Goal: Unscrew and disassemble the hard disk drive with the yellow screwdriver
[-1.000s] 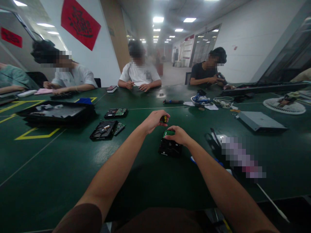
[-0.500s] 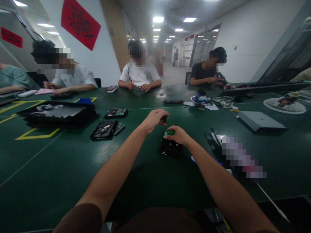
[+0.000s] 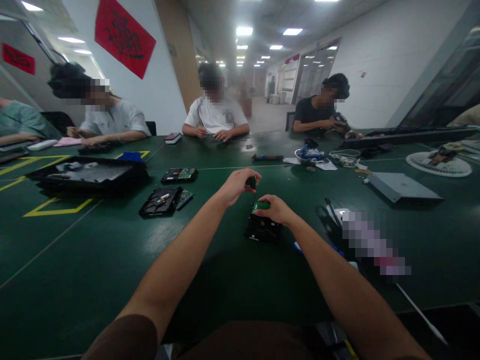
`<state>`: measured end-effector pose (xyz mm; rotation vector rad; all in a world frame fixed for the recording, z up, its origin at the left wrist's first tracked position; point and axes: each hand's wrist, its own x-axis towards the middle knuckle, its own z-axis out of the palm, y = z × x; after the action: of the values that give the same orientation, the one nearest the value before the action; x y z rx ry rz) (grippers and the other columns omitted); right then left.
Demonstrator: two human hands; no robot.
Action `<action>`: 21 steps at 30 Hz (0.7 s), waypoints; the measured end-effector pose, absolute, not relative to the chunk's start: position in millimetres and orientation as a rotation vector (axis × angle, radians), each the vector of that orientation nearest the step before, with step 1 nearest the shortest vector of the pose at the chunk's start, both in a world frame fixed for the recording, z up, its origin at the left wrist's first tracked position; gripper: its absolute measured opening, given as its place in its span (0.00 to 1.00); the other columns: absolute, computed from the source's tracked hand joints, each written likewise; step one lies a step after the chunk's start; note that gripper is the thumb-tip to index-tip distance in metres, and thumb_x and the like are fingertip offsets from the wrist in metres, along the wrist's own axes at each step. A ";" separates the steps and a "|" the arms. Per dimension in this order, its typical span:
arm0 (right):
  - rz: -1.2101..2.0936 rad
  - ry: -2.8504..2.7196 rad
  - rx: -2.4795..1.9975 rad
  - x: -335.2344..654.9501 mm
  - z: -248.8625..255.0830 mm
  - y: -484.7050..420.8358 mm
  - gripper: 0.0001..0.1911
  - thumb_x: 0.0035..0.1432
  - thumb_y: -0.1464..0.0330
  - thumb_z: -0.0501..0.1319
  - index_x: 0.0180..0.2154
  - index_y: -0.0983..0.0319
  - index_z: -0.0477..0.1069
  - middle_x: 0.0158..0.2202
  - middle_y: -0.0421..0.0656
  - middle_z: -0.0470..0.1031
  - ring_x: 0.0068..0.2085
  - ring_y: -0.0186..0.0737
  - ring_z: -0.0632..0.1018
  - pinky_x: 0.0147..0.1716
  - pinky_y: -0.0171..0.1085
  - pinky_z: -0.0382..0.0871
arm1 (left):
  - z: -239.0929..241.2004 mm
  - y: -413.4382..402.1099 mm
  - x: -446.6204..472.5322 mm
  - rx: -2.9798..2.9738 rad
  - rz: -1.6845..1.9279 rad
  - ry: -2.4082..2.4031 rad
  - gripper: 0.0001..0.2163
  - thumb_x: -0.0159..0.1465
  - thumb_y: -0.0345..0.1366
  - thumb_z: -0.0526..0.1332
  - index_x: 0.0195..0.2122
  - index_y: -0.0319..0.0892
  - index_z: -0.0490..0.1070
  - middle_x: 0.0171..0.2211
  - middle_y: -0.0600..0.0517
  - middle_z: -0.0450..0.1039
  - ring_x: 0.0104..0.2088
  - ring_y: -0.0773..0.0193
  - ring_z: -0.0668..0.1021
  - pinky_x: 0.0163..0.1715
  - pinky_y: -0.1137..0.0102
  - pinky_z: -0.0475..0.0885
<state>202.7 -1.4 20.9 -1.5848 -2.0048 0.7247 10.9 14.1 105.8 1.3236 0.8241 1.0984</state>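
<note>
A black hard drive [image 3: 263, 229] lies flat on the green table in front of me. On its far end is a green circuit board [image 3: 261, 206], which my right hand [image 3: 276, 209] grips between thumb and fingers. My left hand [image 3: 240, 184] is closed around the dark handle of a screwdriver [image 3: 252, 184], held upright. Its thin shaft points down at the board's far edge; the tip is too small to make out.
Left of my hands lie an opened black drive casing [image 3: 160, 201], a loose circuit board [image 3: 184, 199] and another hard drive [image 3: 179, 174]. A black tray [image 3: 90, 175] stands farther left. At right are a grey metal box [image 3: 405, 187] and a white fan grille [image 3: 438, 163]. Several people sit opposite.
The screwdriver handle has turned slightly in my left hand, and the fingers have shifted a little. My right hand, the board and the hard drive stay in place.
</note>
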 end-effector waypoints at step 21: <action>0.713 -1.996 -1.596 201.9 21.2 -1.1 0.27 0.49 0.55 0.76 0.50 0.56 0.79 0.49 0.46 0.81 0.50 0.48 0.80 0.51 0.42 0.71 | 108.4 7.0 17.4 1.308 1.068 0.799 0.07 0.63 0.38 0.62 0.37 0.39 0.73 0.36 0.43 0.79 0.38 0.58 0.80 0.33 0.66 0.77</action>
<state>201.9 -1.1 21.2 -1.5961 -1.9958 0.7130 17.4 7.0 108.4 1.3085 0.7988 1.0681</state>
